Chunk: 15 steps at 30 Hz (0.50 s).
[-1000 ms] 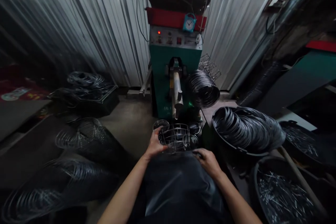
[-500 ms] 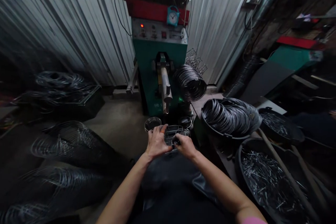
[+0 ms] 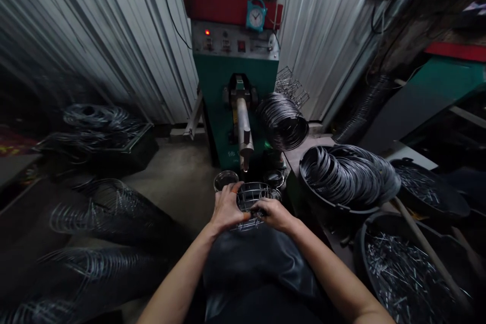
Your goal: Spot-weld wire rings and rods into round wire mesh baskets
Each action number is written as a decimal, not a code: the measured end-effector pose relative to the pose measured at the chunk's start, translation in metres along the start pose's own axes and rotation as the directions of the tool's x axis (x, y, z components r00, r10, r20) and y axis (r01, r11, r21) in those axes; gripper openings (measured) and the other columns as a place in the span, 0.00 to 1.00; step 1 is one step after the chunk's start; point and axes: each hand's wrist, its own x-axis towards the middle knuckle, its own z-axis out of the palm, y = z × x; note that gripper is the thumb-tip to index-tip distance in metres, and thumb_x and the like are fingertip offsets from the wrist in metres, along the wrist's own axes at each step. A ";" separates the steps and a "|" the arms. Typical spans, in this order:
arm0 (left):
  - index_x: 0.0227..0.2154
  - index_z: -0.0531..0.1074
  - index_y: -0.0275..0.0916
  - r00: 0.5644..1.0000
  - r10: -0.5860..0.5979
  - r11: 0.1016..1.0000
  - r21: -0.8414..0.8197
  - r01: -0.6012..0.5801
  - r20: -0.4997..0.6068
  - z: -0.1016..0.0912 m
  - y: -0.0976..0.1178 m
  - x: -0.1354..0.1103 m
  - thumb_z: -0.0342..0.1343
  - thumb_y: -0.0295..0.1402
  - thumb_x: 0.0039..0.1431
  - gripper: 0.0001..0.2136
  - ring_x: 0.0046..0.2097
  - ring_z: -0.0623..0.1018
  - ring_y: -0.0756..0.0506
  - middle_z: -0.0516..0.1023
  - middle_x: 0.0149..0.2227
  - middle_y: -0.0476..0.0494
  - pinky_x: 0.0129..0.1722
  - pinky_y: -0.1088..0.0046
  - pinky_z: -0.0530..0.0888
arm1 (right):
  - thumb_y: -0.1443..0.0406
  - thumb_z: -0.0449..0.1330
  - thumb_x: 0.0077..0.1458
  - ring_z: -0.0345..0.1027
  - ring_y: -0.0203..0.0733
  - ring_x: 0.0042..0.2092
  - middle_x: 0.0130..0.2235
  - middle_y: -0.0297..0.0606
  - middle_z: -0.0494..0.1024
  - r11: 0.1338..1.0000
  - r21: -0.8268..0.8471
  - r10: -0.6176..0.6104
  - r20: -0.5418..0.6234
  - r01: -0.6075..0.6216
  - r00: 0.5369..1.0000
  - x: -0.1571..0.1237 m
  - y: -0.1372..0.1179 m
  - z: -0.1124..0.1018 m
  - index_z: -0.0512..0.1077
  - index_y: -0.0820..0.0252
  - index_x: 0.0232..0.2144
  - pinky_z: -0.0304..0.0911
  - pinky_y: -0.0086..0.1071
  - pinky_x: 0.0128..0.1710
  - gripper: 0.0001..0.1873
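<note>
A round wire basket point(image 3: 253, 190) sits in front of me, just below the electrode tip point(image 3: 245, 166) of a green spot welder point(image 3: 212, 78). My left hand point(image 3: 227, 208) is closed on the basket's left side, fingers over the rim and thumb across the front. Orange bands wrap its thumb and a finger. At the near right side of the basket, my right hand point(image 3: 276, 214) is pinched, with dark fingertips against the wires. Whatever lies between those fingertips is too small and dark to make out. The basket's lower part is partly hidden by my hands.
Wire rings fill a black tub point(image 3: 341, 205) at right, and short wire pieces lie in another tub point(image 3: 362, 243) nearer me. More wire rings point(image 3: 284, 121) hang beside the welder. Stacked wire frames point(image 3: 114, 202) stand at left. A blue clock point(image 3: 255, 15) hangs on the welder.
The view has shifted slightly, and more of the basket's round rim shows. My right hand has turned flatter at the basket's near right side; my left hand keeps its hold.
</note>
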 end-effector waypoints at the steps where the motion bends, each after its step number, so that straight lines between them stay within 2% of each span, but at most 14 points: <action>1: 0.54 0.59 0.43 1.000 0.000 1.000 -0.004 0.000 0.004 0.000 -0.001 0.003 0.64 0.35 0.32 0.39 0.53 0.65 0.37 0.66 0.51 0.42 0.53 0.59 0.61 | 0.77 0.59 0.47 0.70 0.40 0.39 0.36 0.38 0.75 1.000 -0.006 -0.001 -0.003 0.001 1.000 0.003 0.002 0.000 0.73 0.60 0.39 0.65 0.29 0.39 0.16; 6: 0.54 0.59 0.40 1.000 0.003 1.000 -0.015 -0.003 0.011 0.000 -0.007 0.016 0.64 0.36 0.32 0.40 0.53 0.66 0.37 0.66 0.51 0.39 0.53 0.59 0.61 | 0.78 0.59 0.45 0.71 0.40 0.39 0.36 0.38 0.76 0.999 -0.031 -0.011 -0.011 0.010 1.000 0.015 0.011 -0.001 0.74 0.60 0.38 0.64 0.29 0.39 0.17; 11: 0.53 0.60 0.42 1.000 0.022 0.999 -0.032 -0.023 -0.021 -0.002 -0.013 0.026 0.64 0.37 0.33 0.38 0.53 0.66 0.37 0.67 0.51 0.41 0.53 0.59 0.61 | 0.80 0.57 0.43 0.71 0.40 0.41 0.38 0.37 0.76 0.998 -0.063 -0.012 0.001 0.012 1.000 0.026 0.016 -0.004 0.73 0.59 0.39 0.64 0.28 0.41 0.21; 15: 0.53 0.60 0.41 1.000 -0.015 1.000 -0.024 0.015 -0.014 -0.006 -0.017 0.037 0.63 0.35 0.33 0.37 0.53 0.66 0.37 0.66 0.51 0.40 0.52 0.59 0.62 | 0.80 0.57 0.44 0.71 0.40 0.41 0.38 0.38 0.76 0.994 -0.110 -0.026 -0.002 0.026 1.000 0.040 0.021 -0.007 0.73 0.59 0.39 0.64 0.28 0.40 0.20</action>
